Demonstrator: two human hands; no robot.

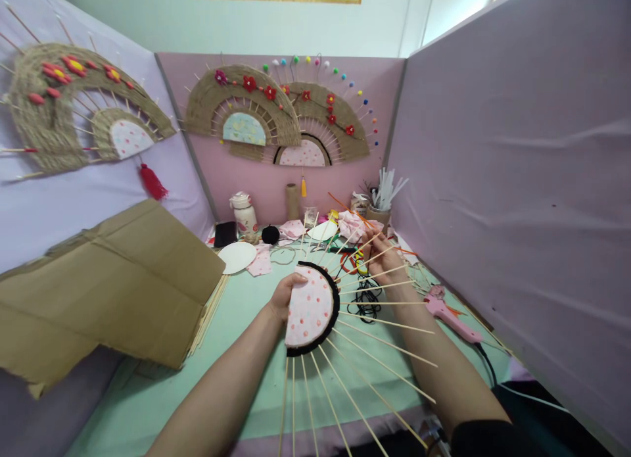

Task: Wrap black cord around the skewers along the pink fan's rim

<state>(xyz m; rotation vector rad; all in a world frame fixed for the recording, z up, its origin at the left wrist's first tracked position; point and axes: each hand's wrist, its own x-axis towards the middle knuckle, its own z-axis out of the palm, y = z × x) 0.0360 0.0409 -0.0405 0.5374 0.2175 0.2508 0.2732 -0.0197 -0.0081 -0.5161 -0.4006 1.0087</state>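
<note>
My left hand [284, 298] grips the straight edge of a half-round fan base [311, 306], thumb on its white cloth face with pink dots. Black cord trims the curved edge. Thin wooden sticks [387, 340] spread out from that edge like rays, toward the right and toward me. My right hand [382, 254] is closed in a pinch behind the upper sticks. From its fingers runs a thin orange strand [348, 208], slanting up to the left; another orange end shows right of the hand. Whether the strand is yarn or wire I cannot tell. Loose black cord [367, 302] lies tangled below on the table.
A pink glue gun [453, 320] with its cable lies at the right. Cardboard [108, 279] leans at the left over loose sticks. A white oval [237, 257], cloth scraps, a bottle [243, 215] and scissors [349, 264] lie farther back. Finished fans [241, 108] hang on the partitions.
</note>
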